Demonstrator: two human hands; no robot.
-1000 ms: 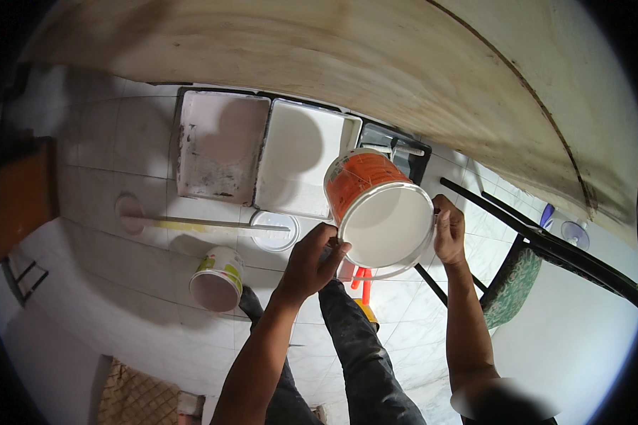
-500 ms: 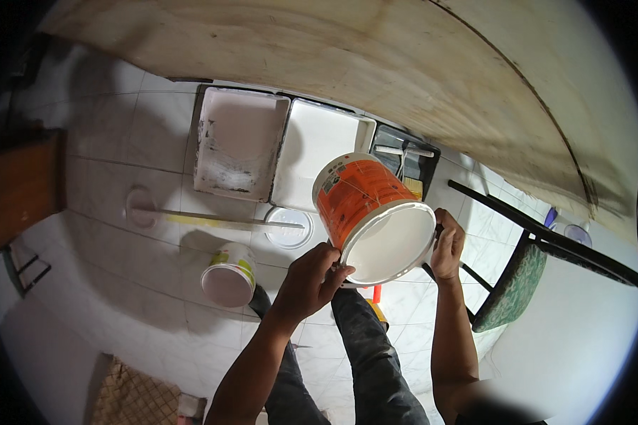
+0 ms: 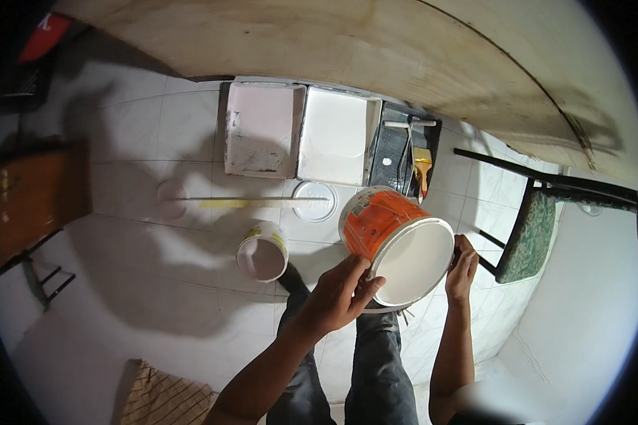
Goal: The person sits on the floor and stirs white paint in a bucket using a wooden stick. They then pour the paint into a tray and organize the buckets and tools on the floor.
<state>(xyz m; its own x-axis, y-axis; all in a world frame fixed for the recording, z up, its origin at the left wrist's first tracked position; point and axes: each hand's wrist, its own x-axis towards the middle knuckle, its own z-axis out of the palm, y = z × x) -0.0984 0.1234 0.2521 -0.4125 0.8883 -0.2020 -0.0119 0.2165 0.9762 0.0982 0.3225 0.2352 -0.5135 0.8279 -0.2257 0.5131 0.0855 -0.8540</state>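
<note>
A large orange and white paint bucket (image 3: 386,221) is tilted with its open mouth toward me; its inside looks coated off-white. My left hand (image 3: 342,292) grips the near left of its rim, thumb over the edge. At the right side of the rim, my right hand (image 3: 462,269) is closed on it, fingers partly hidden. Beyond the bucket lies a paint tray with a white layer (image 3: 371,145). Left of that is a tray with pinkish paint (image 3: 262,164) and dark smears.
A black tray (image 3: 388,173) holds a roller frame (image 3: 410,142) and a paintbrush (image 3: 422,166). A smaller bucket (image 3: 262,255) stands left, near a stick (image 3: 255,202) lying across two lids, one a white lid (image 3: 315,211). A green chair (image 3: 528,237) is right; a wooden board (image 3: 298,46) spans the far side.
The bucket has come back toward me, away from the white tray, still in both hands. My view has shifted, so the trays sit farther right and the brush is now uncovered.
</note>
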